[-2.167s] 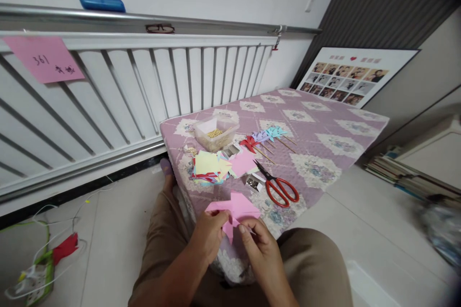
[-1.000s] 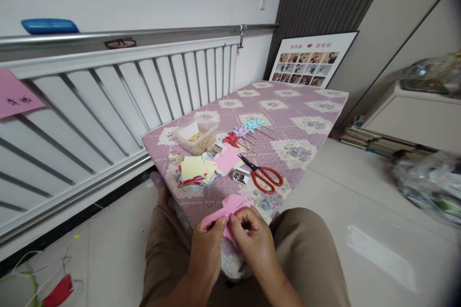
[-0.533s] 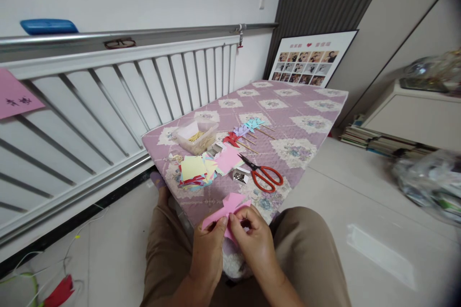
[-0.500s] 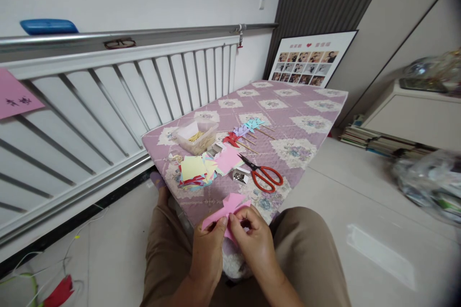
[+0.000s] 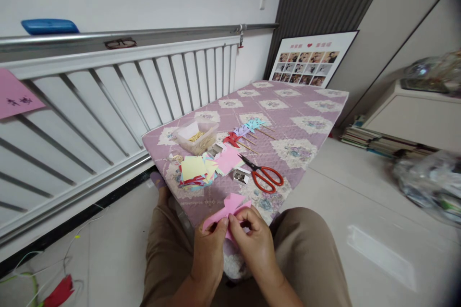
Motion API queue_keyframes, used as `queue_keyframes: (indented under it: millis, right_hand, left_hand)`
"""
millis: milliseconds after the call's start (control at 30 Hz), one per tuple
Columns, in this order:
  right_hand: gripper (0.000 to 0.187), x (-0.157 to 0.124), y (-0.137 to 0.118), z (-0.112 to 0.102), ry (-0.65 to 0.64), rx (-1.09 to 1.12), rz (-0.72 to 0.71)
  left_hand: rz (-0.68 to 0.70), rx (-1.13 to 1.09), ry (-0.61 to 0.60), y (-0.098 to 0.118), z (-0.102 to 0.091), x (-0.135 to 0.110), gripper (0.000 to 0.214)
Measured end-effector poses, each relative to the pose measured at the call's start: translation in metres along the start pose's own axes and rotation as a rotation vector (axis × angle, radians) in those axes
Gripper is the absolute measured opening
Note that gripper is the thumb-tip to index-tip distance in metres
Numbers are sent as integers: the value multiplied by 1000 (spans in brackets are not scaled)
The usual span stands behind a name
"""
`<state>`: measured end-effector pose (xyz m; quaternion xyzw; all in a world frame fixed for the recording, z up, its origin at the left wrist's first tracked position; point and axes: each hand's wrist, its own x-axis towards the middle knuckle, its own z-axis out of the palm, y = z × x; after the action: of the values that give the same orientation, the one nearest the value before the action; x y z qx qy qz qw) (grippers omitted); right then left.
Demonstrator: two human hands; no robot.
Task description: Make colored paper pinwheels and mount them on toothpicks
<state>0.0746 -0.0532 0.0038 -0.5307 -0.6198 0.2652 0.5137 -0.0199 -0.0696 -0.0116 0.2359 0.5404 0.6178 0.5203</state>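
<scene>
Both hands pinch a pink paper pinwheel (image 5: 233, 201) above the near end of the cloth-covered table. My left hand (image 5: 211, 244) grips its left side, thumb toward the middle. My right hand (image 5: 254, 237) has thumb and fingers closed near its centre and right side. The fingertips hide the pinwheel's centre. Red-handled scissors (image 5: 265, 176) lie beyond my right hand, blades pointing left. A small box of metal pieces (image 5: 240, 177) sits left of them. Past my left hand is a stack of coloured paper (image 5: 194, 169), with a pink paper sheet (image 5: 228, 159) beside it.
Several finished pinwheels on sticks, including a red pinwheel (image 5: 232, 139), lie farther back. A clear plastic tub (image 5: 198, 138) holds thin sticks. The tablecloth (image 5: 273, 104) is purple and floral. A white radiator (image 5: 144, 86) runs along the left; a framed photo board (image 5: 308, 57) leans behind.
</scene>
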Motion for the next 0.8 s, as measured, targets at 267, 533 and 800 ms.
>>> queue_keyframes:
  millis: [267, 533, 800]
  right_hand:
    - [26, -3, 2, 2, -37, 0, 8]
    - [11, -11, 25, -6, -63, 107, 88]
    - [18, 6, 37, -33, -112, 249, 193]
  left_hand:
    - [18, 92, 39, -5, -3, 7, 23]
    - [-33, 150, 36, 4, -15, 25, 24]
    - [-138, 77, -360, 44, -36, 39, 12]
